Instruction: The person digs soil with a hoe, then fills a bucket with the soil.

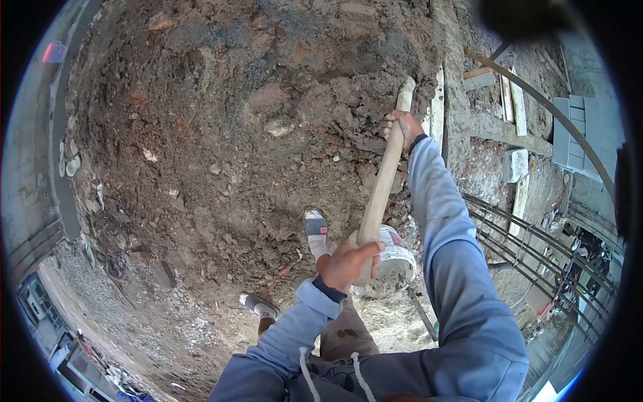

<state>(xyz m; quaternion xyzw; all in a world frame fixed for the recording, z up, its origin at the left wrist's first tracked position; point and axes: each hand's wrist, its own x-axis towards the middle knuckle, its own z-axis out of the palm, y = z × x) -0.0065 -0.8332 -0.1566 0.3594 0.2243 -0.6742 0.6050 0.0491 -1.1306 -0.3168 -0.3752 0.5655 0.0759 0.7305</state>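
A long pale wooden handle (pixel 383 181) runs from my lower hand up toward the brown soil. My left hand (pixel 348 261) is wrapped round its lower end, beside a dirty white bucket (pixel 395 264). Farther up, my right hand (pixel 405 130) grips the same handle near its upper end. The handle's top touches or overlaps the heaped soil (pixel 335 100); no tool head can be made out there.
Rebar bars (pixel 529 241) lie at the right, below stacked grey blocks (pixel 576 130). A plank (pixel 437 107) edges the soil. My sandalled feet (pixel 316 228) stand on the dirt, with stones (pixel 278 127) ahead. A curved rod (pixel 562 117) crosses the upper right.
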